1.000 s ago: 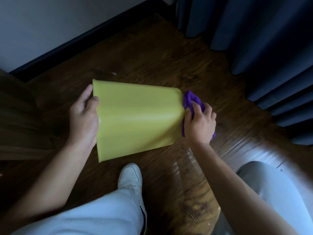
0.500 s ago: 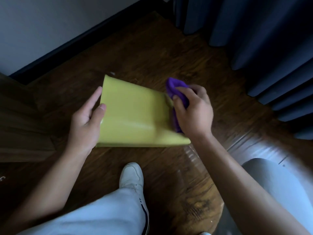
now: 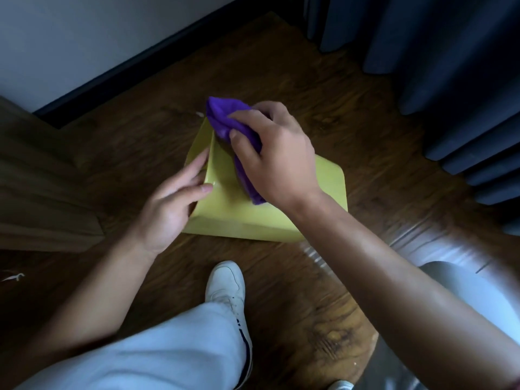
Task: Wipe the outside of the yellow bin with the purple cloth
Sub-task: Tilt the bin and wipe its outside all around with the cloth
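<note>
The yellow bin (image 3: 323, 190) stands upside down on the wooden floor in the middle of the view, its flat base facing up. My right hand (image 3: 278, 159) is closed around the bunched purple cloth (image 3: 225, 116) and presses it onto the base near the far left corner. My left hand (image 3: 171, 204) rests against the bin's left edge, fingers stretched along it, thumb on the base. My right hand and forearm hide much of the base.
My left leg in light trousers with a white shoe (image 3: 225, 285) is just in front of the bin. Dark blue curtains (image 3: 450, 66) hang at the right, a wooden furniture piece (image 3: 42, 192) sits at the left, and a white wall with dark skirting (image 3: 126, 68) runs behind.
The bin has turned from lying on its side to base up. My right hand with the cloth moved from the bin's right end onto the base. My left hand shifted to the left edge.
</note>
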### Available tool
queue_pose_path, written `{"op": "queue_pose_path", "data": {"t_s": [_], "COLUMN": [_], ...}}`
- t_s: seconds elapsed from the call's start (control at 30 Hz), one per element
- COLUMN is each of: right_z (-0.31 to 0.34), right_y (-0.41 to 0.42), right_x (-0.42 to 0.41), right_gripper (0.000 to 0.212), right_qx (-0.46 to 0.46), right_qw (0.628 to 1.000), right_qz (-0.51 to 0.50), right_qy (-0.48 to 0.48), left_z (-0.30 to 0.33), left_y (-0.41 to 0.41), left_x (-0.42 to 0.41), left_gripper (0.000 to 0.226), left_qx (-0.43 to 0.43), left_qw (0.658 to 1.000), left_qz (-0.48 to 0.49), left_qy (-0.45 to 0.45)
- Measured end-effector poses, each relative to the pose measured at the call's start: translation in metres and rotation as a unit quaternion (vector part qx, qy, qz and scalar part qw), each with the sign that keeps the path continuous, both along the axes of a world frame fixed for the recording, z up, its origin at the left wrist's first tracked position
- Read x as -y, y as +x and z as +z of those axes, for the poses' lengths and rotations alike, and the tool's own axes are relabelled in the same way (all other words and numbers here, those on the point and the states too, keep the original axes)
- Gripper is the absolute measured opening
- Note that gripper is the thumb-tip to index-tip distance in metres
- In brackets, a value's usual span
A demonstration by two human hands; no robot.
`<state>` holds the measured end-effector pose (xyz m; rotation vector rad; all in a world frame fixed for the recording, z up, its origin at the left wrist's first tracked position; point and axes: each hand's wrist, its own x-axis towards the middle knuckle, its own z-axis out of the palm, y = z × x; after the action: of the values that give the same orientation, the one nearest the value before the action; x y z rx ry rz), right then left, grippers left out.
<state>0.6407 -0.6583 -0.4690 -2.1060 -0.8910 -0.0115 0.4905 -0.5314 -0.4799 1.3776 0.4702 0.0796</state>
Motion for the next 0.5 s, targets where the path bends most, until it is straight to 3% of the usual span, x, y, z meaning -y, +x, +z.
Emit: {"op": "queue_pose_path", "data": {"t_s": [0.27,0.5], "right_z": [-0.009,-0.013], "right_y": [-0.025,-0.070], "right_x": [0.019,0.069], "right_gripper": [0.038,0.043], "right_qx": [-0.011,-0.046], "right_qw": [0.999,0.994], "right_qz": [-0.007,0.028], "right_qy": [-0.046,-0.096], "left_z": [-0.002,-0.003], "left_y": [0.013,0.015], "left_x": [0.008,0.007], "left_gripper": [0.060,0.052], "left_qx": [0.020,0.030], "left_qw": [0.998,0.999], "left_qz": [0.028,-0.008], "left_qy": [-0.050,-0.007]}}
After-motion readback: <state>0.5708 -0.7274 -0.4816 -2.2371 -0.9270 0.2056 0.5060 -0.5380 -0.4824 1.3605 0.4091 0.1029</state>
